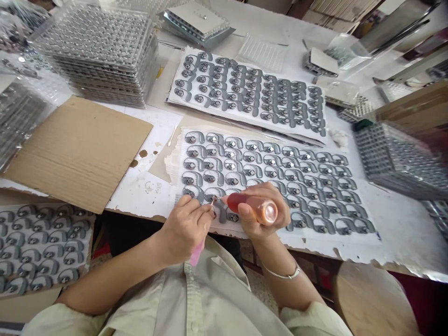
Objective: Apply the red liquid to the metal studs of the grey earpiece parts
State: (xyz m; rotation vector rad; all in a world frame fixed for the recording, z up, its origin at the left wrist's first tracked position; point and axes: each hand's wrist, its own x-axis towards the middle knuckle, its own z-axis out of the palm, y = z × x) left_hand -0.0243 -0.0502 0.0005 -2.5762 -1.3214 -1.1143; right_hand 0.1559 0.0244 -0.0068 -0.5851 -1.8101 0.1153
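Note:
My left hand [187, 228] is closed around a thin tool with a pink handle [198, 253], its fine tip pointing at a grey piece. In my right hand [271, 198] lies a squeeze bottle [250, 207] of orange-red liquid, tilted so its narrow nozzle meets the same spot near the tool tip. Both tips are over the front left of a white sheet [241, 133] covered in rows of curved grey pieces [252, 170], each with a shiny centre. Whether the tips touch the piece is too small to tell.
Behind lies a second sheet [210, 107] of similar pieces. A tall stack of clear trays [105, 65] stands back left, beside a cardboard sheet [77, 149]. A cotton swab [172, 135] lies near the work. More stacked trays [395, 158] are at right, and another filled board [45, 247] sits lower left.

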